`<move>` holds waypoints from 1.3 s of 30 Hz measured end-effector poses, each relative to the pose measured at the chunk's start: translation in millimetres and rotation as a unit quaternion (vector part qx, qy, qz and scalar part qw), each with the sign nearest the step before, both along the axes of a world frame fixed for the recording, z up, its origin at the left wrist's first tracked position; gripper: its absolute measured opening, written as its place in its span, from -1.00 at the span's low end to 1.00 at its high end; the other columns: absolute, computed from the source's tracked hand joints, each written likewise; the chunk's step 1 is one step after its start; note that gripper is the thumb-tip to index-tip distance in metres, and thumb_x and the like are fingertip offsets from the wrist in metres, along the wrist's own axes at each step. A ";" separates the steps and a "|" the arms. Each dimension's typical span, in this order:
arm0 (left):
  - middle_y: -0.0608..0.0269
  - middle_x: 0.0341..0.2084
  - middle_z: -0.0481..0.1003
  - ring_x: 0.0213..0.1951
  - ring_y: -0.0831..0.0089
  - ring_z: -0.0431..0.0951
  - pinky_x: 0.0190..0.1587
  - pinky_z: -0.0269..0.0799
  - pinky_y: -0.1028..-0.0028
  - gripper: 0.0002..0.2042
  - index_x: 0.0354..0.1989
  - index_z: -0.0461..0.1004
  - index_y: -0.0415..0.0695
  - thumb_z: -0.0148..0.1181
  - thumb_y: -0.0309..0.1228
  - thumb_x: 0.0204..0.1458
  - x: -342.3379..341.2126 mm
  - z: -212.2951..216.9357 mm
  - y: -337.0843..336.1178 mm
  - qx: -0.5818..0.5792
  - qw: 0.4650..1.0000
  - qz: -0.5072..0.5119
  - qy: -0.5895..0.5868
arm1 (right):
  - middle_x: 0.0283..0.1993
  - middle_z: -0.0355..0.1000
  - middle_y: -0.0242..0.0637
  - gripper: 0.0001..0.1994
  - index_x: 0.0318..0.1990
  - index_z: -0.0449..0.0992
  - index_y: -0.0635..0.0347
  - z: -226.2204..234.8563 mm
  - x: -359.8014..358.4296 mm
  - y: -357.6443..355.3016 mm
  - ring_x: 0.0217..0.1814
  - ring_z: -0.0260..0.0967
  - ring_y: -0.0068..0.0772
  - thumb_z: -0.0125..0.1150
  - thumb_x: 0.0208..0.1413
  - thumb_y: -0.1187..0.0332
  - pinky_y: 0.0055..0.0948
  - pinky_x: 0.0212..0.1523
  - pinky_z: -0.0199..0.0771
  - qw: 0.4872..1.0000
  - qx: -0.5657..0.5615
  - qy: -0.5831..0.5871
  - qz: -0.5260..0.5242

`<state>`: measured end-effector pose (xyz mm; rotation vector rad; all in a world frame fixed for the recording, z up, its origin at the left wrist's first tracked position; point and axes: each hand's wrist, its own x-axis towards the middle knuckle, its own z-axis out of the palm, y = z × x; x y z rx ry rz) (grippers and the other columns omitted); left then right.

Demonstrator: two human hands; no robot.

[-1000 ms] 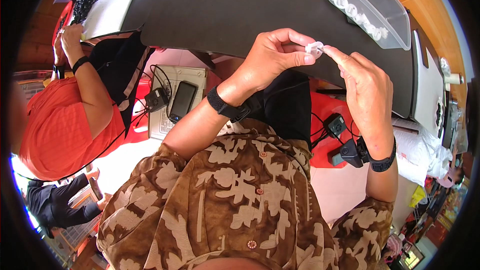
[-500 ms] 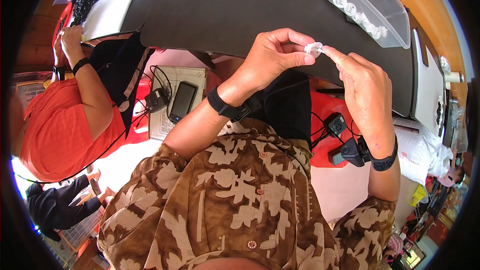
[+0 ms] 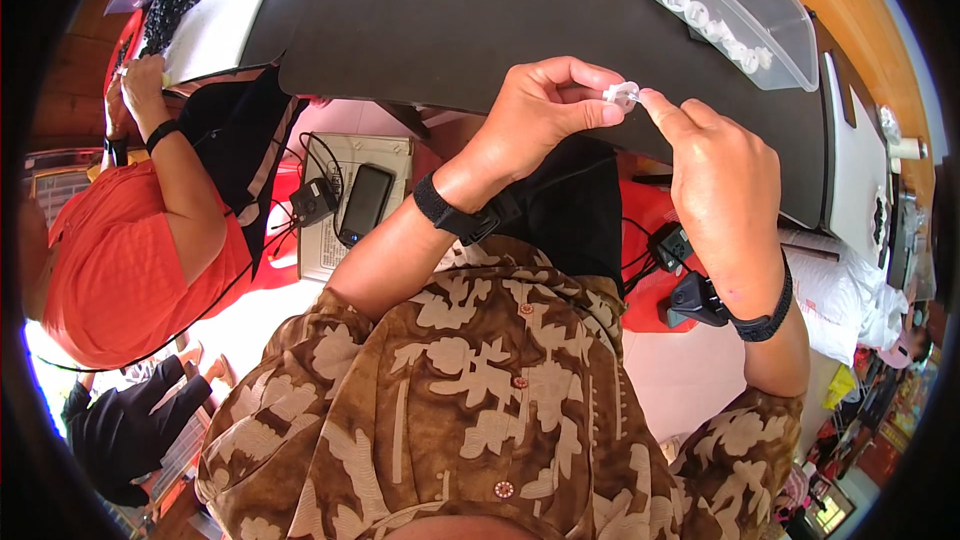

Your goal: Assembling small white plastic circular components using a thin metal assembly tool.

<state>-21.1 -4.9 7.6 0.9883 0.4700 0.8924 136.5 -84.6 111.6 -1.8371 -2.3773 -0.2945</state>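
I count one round white piece in my left fingers and two clear bins on the bench. I wear two black wrist straps; to my left are one black handset and two people.

**Small white ring-shaped part held up at the left hand's fingertips**

Looks like plastic, round and bright, with an opening through the middle. Stands tilted, roughly on edge, opening turned toward the right hand. Is pinched at the left side of the rim between thumb and forefinger, raised in the air. Has a thin pale piece at the opening, by the right forefinger's tip, too small to make out clearly.
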 end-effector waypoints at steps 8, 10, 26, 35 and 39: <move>0.13 -0.17 0.53 -0.14 0.46 0.54 0.03 0.47 0.43 -0.83 -0.23 0.51 -0.28 0.28 -0.62 -0.02 -0.2 -1.7 0.4 -0.006 1.000 -0.002 0.009 | -0.52 0.38 -0.33 -0.80 -0.24 0.54 0.24 0.1 -3.9 4.6 -0.49 0.47 -0.41 0.16 -0.08 0.47 -0.44 -0.52 0.47 0.994 0.023 -0.102 0.040; 0.13 -0.17 0.53 -0.14 0.47 0.54 0.02 0.47 0.44 -0.83 -0.24 0.52 -0.28 0.28 -0.62 -0.03 0.9 -2.6 1.8 0.013 1.000 -0.003 0.023 | -0.52 0.40 -0.30 -0.86 -0.31 0.53 0.27 1.6 -2.7 6.8 -0.51 0.48 -0.39 0.15 -0.06 0.48 -0.44 -0.53 0.48 0.992 0.025 -0.107 0.064; 0.15 -0.17 0.53 -0.11 0.44 0.55 0.02 0.49 0.47 -0.80 -0.14 0.49 -0.28 0.24 -0.57 0.04 0.5 1.8 6.6 -0.030 0.998 -0.049 0.006 | -0.39 0.48 -0.12 -0.69 -0.14 0.56 0.22 14.7 24.3 12.0 -0.39 0.44 -0.03 0.03 -0.06 0.60 -0.20 -0.34 0.45 0.991 -0.065 0.112 0.043; 0.14 -0.13 0.51 -0.05 0.36 0.54 0.07 0.49 0.41 -0.77 -0.09 0.44 -0.26 0.20 -0.54 0.07 1.4 2.3 9.3 -0.062 0.996 -0.064 -0.017 | -0.42 0.43 0.00 -0.68 -0.12 0.52 0.29 12.0 20.7 11.6 -0.39 0.41 0.04 -0.02 -0.05 0.66 -0.24 -0.35 0.41 0.982 -0.087 0.165 0.011; 0.13 -0.12 0.50 -0.04 0.36 0.54 0.07 0.49 0.41 -0.78 -0.10 0.44 -0.26 0.20 -0.55 0.07 1.2 2.8 8.9 -0.059 0.996 -0.067 -0.023 | -0.40 0.43 0.02 -0.69 -0.12 0.52 0.31 12.5 18.7 14.2 -0.37 0.40 0.08 -0.01 -0.05 0.65 -0.22 -0.34 0.41 0.986 -0.090 0.142 0.019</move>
